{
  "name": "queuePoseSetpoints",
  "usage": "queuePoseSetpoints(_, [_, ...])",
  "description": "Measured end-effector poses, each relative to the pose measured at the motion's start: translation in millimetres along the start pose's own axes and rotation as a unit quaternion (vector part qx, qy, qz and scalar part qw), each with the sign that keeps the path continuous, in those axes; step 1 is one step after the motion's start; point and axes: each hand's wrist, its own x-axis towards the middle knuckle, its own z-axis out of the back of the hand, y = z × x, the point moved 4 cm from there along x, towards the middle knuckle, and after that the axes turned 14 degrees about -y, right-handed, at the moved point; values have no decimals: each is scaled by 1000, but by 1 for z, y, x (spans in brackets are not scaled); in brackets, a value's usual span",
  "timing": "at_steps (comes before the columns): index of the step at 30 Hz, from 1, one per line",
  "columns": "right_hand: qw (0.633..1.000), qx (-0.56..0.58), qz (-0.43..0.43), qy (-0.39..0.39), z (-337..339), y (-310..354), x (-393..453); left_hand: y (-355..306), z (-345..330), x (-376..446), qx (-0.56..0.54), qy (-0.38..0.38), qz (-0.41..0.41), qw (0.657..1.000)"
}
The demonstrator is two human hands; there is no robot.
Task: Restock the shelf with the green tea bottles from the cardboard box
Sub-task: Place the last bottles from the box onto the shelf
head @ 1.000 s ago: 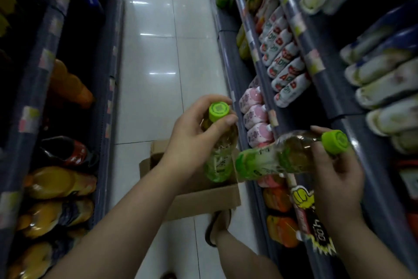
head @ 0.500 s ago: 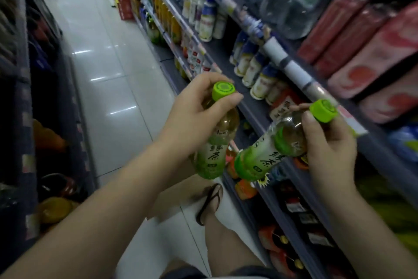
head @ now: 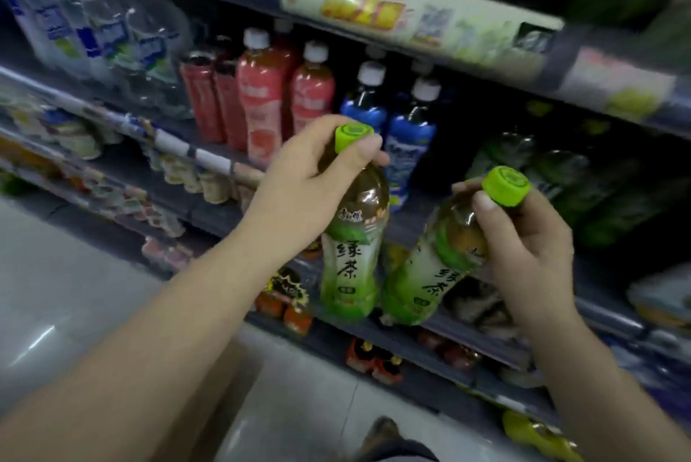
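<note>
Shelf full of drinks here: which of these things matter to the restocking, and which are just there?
Part of the job:
left hand gripping a green tea bottle
right hand gripping a second green tea bottle
shelf

Just there:
pink bottles
blue-labelled bottles
water bottles

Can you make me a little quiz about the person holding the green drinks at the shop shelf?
1. True or false: the left hand holds its green tea bottle near the neck, below the cap.
2. How does the right hand's bottle sit? A) tilted B) upside down C) lying on the floor
3. Fill in: both caps are ____ in colour.

Key: 1 true; 2 A; 3 green.
</note>
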Motion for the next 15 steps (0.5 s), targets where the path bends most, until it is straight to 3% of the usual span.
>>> queuePoseSetpoints(15, [984,-101,5,-146,163,-29,49,-8,-205,8,-76,142,-29,987])
